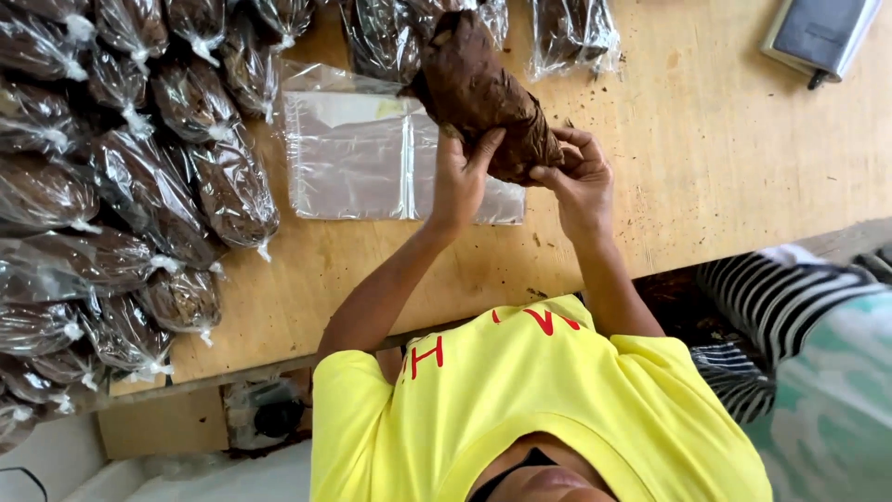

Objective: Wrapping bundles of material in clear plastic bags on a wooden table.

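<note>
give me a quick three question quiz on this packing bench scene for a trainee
1. True or false: both hands grip the brown leaf bundle above the wooden table.
2. What lies flat on the table directly under the bundle? A) empty clear plastic bags B) a metal tray C) a folded towel
3. Fill in: the filled, tied bags are piled to the ____ of the picture.

Key
1. True: the left hand and the right hand both hold its lower end.
2. A, the empty clear plastic bags.
3. left
</note>
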